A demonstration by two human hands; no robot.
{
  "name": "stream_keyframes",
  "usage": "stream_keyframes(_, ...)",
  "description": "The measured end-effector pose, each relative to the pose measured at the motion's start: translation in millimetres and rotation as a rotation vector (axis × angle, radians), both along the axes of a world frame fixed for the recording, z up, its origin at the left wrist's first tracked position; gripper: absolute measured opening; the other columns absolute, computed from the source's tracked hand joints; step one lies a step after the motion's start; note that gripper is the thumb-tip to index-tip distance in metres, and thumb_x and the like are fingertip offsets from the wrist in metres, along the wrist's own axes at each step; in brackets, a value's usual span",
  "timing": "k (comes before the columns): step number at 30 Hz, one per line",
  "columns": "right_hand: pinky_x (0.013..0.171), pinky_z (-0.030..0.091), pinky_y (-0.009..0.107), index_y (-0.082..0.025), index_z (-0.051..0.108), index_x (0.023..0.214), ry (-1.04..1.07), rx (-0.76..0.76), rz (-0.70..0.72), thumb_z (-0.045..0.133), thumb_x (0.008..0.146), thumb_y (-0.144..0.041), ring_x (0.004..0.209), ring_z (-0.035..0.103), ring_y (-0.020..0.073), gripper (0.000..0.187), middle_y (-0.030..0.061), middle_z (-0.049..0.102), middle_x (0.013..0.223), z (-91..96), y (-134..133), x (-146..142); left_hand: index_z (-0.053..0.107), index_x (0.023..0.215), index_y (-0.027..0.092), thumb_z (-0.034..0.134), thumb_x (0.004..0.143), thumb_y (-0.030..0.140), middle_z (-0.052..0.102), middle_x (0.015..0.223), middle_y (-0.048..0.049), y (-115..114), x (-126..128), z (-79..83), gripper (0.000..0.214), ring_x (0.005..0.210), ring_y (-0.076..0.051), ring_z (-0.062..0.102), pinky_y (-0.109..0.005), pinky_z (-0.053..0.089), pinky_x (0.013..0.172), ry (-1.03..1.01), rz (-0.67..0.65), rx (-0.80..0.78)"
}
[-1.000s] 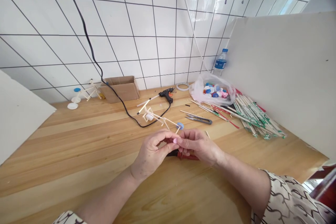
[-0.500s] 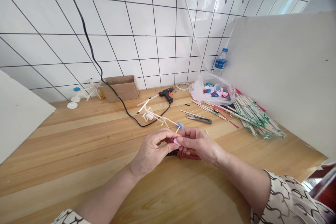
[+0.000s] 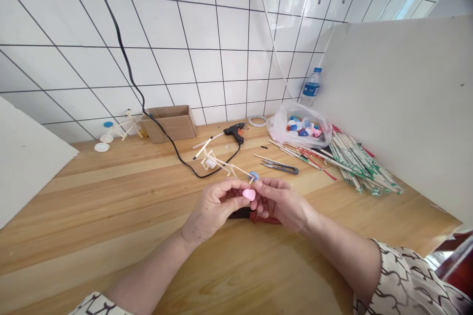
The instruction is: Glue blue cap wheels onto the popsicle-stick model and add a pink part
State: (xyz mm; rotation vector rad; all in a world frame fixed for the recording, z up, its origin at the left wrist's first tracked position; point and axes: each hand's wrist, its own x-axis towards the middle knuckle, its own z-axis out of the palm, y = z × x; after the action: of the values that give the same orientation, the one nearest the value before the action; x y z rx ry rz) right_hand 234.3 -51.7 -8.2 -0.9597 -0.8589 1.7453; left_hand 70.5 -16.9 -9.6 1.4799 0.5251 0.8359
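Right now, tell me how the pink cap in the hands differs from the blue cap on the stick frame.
The pink cap is bright pink; the blue cap is pale blue. The pink cap is held between the left hand and right hand; the blue cap sits at the end of the stick frame, untouched. Both are small and round.

Glue gun [image 3: 234, 132] behind stick model [image 3: 225, 164], scissors [image 3: 280, 168] to its right
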Motion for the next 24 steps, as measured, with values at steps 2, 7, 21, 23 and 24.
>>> stream_keyframes(2,0.042,0.036,0.016,-0.011,0.061,0.073,-0.003,0.012,-0.005,0.067,0.074,-0.041,0.042,0.049,0.0047,0.031,0.0015,0.063,0.056,-1.3,1.9,1.5,0.065,0.091,0.015,0.06,0.08,0.014,0.066,0.078,-0.002,1.0,-0.5,-0.5,0.011,0.075,-0.015,0.064,-0.03,0.054,0.075,0.005,0.002,-0.015)
stream_keyframes(7,0.042,0.035,0.015,-0.011,0.059,0.07,-0.032,0.008,0.031,0.07,0.072,-0.036,0.041,0.047,0.0036,0.027,0.0004,0.061,0.054,-1.1,0.9,2.6,0.064,0.09,0.013,0.061,0.079,0.014,0.065,0.077,-0.0027,1.2,-1.0,-2.3,0.012,0.072,-0.015,0.064,-0.031,0.055,0.071,0.017,0.006,0.023)
stream_keyframes(21,0.036,0.027,0.014,-0.013,0.057,0.068,-0.111,-0.05,0.008,0.073,0.067,-0.038,0.041,0.047,0.0034,0.03,-0.002,0.059,0.055,3.9,-3.4,-2.0,0.068,0.082,0.014,0.065,0.075,0.019,0.063,0.076,-0.005,-0.2,-0.5,-5.2,0.008,0.071,-0.017,0.062,-0.027,0.052,0.065,0.123,0.155,0.22)
stream_keyframes(23,0.037,0.027,0.014,-0.012,0.058,0.068,-0.124,-0.054,0.034,0.073,0.067,-0.039,0.041,0.048,0.0037,0.031,-0.0013,0.059,0.055,3.2,-3.5,-0.6,0.068,0.083,0.015,0.065,0.075,0.018,0.063,0.075,-0.0048,-0.2,-0.8,-6.3,0.009,0.071,-0.016,0.062,-0.027,0.052,0.064,0.114,0.16,0.252)
stream_keyframes(24,0.037,0.027,0.015,-0.012,0.058,0.068,-0.134,-0.051,0.041,0.073,0.067,-0.04,0.041,0.048,0.0039,0.032,-0.0011,0.059,0.054,2.4,-3.6,-0.3,0.069,0.083,0.015,0.065,0.075,0.018,0.063,0.075,-0.0047,-0.3,-1.0,-6.8,0.009,0.071,-0.016,0.062,-0.027,0.052,0.065,0.119,0.164,0.267)
